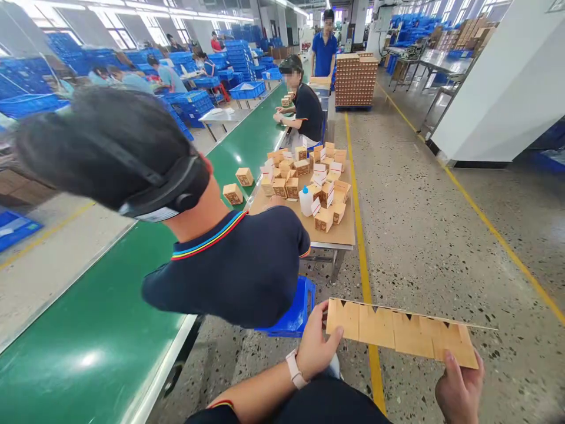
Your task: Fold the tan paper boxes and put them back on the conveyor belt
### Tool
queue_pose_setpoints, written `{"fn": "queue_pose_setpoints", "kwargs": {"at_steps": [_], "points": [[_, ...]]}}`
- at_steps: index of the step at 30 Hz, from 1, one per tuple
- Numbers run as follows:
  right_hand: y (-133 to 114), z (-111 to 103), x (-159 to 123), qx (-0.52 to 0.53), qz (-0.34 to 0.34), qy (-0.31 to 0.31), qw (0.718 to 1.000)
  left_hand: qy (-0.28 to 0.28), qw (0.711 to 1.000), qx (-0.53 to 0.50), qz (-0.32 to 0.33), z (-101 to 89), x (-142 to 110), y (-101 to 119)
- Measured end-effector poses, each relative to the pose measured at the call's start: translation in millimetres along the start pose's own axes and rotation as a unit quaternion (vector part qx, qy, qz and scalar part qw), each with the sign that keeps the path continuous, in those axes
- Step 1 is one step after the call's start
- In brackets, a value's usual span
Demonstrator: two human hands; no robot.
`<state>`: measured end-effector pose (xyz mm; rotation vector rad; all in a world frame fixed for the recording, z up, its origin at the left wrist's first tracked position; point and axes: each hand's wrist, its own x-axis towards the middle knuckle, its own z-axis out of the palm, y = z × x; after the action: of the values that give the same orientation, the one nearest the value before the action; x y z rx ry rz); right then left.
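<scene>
Between my two hands I hold a long, flat light-brown cardboard piece [379, 327], with dark triangular notches along its far edge and several vertical creases or seams. My left hand [318, 338] grips its left end, thumb on the near face and fingers behind; a pale band is on that wrist. My right hand [461, 386] pinches the lower right corner, thumb in front. The cardboard is held above the speckled floor, clear of the table. Fingers behind it are hidden.
Close on my left, a co-worker in a dark shirt [233, 271] sits on a blue stool [304, 300] beside a green conveyor belt [110, 306]. Ahead, a table [326, 237] bears several small cardboard boxes and a white bottle [305, 201]. A white pillar [481, 88] stands right.
</scene>
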<state>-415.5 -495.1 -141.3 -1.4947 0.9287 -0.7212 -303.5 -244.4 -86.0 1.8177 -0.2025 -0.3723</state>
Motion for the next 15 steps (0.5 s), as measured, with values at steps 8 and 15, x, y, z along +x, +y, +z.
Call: {"fn": "queue_pose_setpoints", "kwargs": {"at_steps": [8, 15], "points": [[-33, 72, 167, 0.03, -0.084, 0.042, 0.995, 0.071, 0.994, -0.085, 0.02, 53.0, 135, 38], [-43, 175, 321, -0.001, -0.093, -0.166, 0.982, 0.12, 0.963, -0.183, -0.157, 72.8, 245, 40]]}}
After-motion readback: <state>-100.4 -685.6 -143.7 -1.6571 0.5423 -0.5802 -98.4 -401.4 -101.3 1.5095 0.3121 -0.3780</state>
